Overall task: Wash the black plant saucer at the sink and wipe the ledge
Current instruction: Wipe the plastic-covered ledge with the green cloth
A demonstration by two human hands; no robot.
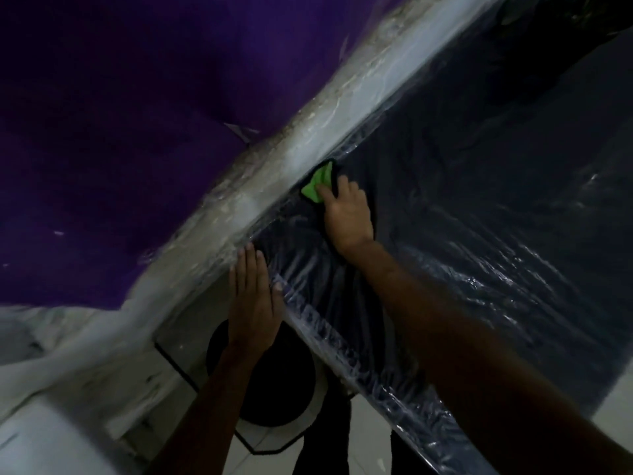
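Okay, your right hand [347,214] presses a green cloth [317,185] with its fingers down against the dark plastic-wrapped surface [479,217], right beside the pale ledge [274,159]. Your left hand [255,296] lies flat and released, fingertips touching the ledge edge. Black plant saucer [284,382] sits lower down, under your left forearm.

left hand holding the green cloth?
No. The green cloth is under the right hand; the left hand lies flat and bare on the ledge.
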